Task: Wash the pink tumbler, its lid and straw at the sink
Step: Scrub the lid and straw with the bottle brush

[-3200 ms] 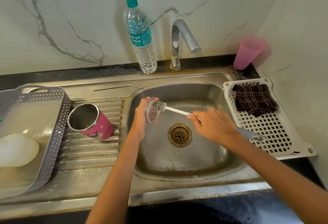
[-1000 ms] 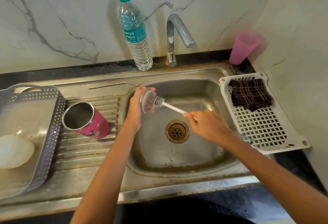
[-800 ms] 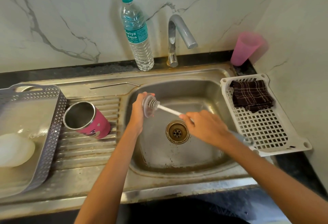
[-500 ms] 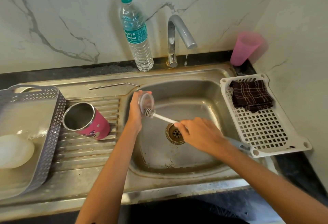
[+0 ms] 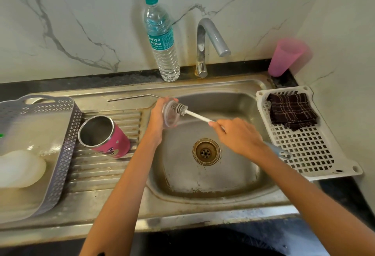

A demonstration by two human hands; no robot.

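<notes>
Brush handle mostly behind right hand

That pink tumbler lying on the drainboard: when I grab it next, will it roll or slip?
Likely to roll if nudged: the pink tumbler lies on its side, though the drainboard ridges may check it. Probably stiff and sturdy, since its inside looks like steel. Its smooth wall could be slippery if wet.
</notes>
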